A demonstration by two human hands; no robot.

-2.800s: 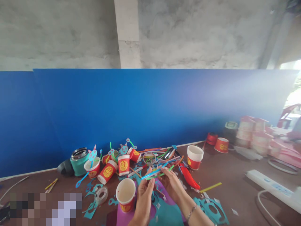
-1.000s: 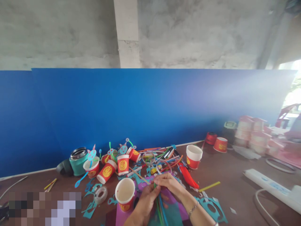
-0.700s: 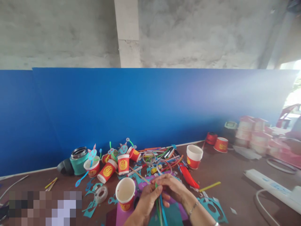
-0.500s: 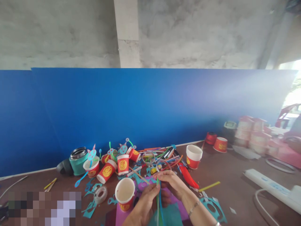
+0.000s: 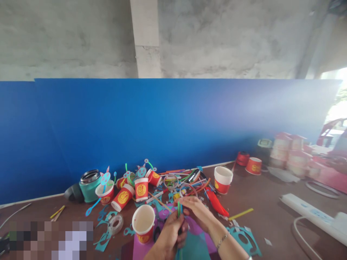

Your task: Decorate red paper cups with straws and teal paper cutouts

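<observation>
Swung upright since 2.8 s ago: straws, green + blue, earlier slanted across, now vertical at lower centre. Left hand fisted round lower part; right hand pinching tops w/ fingertips. Open paper cup just left, tape roll further left, purple sheet beneath.

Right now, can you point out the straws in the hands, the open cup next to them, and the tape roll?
straws (image 5: 179, 209), head view, on the green straw's top end above the fists.
open cup (image 5: 143, 235), head view, on its red side wall.
tape roll (image 5: 115, 224), head view, on its clear outer ring.
</observation>
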